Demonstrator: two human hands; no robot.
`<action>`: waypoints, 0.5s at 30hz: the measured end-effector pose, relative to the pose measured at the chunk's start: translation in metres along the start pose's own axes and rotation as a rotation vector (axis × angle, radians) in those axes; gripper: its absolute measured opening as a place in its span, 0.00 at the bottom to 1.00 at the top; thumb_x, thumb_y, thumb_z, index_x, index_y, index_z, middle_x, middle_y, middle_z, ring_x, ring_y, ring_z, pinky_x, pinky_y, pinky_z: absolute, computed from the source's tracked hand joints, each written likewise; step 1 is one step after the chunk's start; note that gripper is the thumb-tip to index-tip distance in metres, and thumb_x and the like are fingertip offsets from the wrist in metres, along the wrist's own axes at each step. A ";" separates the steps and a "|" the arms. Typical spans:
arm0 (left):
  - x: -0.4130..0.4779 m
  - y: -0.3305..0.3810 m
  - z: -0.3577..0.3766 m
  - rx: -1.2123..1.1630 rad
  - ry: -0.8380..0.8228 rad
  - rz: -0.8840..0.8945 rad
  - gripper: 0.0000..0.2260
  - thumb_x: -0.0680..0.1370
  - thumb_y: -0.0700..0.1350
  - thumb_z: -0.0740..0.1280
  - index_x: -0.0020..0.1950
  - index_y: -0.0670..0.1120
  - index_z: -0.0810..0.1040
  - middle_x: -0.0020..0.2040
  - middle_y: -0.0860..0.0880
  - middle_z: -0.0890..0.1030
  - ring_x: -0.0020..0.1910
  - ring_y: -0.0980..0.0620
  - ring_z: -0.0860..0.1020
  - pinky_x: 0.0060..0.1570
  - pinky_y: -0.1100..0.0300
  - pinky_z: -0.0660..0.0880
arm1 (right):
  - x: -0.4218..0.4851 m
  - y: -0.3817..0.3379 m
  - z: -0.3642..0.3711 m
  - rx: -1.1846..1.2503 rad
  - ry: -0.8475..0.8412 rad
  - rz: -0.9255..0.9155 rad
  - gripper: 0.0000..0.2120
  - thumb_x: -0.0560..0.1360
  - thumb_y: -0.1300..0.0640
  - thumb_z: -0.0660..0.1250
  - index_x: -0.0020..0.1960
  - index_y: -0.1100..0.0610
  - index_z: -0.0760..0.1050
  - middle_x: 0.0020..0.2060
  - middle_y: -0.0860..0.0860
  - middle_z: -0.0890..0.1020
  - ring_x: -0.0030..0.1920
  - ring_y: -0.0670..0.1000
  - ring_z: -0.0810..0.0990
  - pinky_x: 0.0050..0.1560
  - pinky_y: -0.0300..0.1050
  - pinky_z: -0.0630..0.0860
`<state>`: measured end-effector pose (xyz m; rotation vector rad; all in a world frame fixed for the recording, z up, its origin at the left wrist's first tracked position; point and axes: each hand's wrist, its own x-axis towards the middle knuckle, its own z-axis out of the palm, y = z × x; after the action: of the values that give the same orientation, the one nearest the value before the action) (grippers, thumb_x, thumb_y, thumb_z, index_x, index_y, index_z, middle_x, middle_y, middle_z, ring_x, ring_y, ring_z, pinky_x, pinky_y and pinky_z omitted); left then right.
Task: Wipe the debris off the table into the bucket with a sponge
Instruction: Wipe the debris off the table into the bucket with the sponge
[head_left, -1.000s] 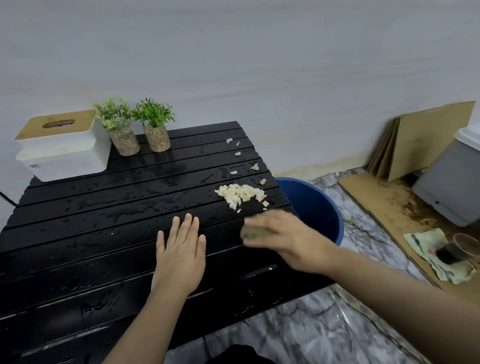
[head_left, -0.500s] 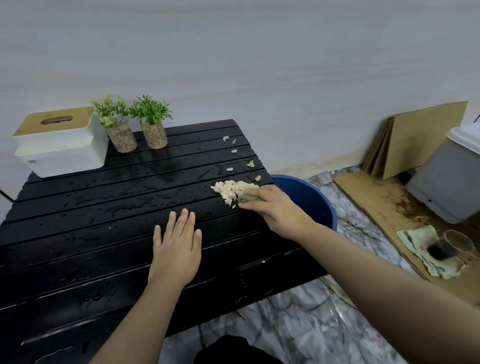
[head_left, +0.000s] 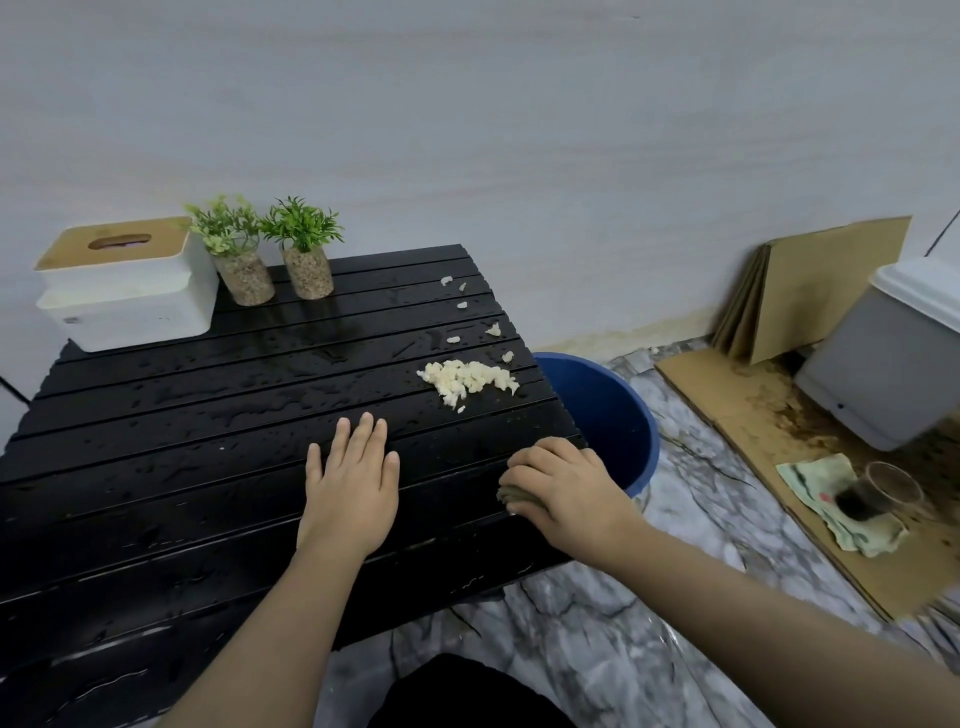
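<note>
The sponge (head_left: 511, 496) gripped in the right hand (head_left: 566, 493) looks dull, rough and fibrous, the black slatted table (head_left: 208, 441) beneath the grip shines wet and beaded, the debris (head_left: 467, 379) beyond it is pale, matt and crumbly, and the bucket (head_left: 597, 410) just right of the grip is smooth, faintly glossy blue plastic.
</note>
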<state>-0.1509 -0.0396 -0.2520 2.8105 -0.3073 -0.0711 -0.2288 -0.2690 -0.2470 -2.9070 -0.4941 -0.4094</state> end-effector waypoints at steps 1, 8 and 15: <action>0.000 0.000 0.000 0.002 0.000 0.002 0.23 0.81 0.53 0.42 0.76 0.50 0.47 0.78 0.54 0.47 0.76 0.54 0.40 0.74 0.50 0.38 | -0.001 -0.001 0.000 -0.026 0.007 0.020 0.14 0.72 0.44 0.55 0.50 0.47 0.76 0.49 0.44 0.80 0.51 0.52 0.77 0.38 0.46 0.71; -0.001 0.001 -0.001 -0.010 0.009 0.003 0.23 0.81 0.52 0.43 0.76 0.49 0.50 0.78 0.53 0.49 0.76 0.53 0.42 0.74 0.49 0.39 | -0.004 0.004 -0.010 0.057 -0.091 -0.051 0.12 0.75 0.43 0.56 0.54 0.46 0.71 0.53 0.42 0.78 0.54 0.50 0.72 0.42 0.45 0.67; -0.043 0.025 0.004 -0.060 -0.003 0.086 0.25 0.80 0.54 0.40 0.75 0.48 0.52 0.77 0.52 0.51 0.76 0.54 0.44 0.75 0.53 0.41 | -0.003 -0.001 -0.004 -0.038 -0.014 -0.057 0.05 0.73 0.51 0.60 0.49 0.47 0.71 0.49 0.44 0.78 0.52 0.50 0.72 0.39 0.46 0.67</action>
<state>-0.1983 -0.0549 -0.2467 2.7343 -0.4189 -0.0644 -0.2331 -0.2696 -0.2436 -2.9397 -0.5792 -0.4112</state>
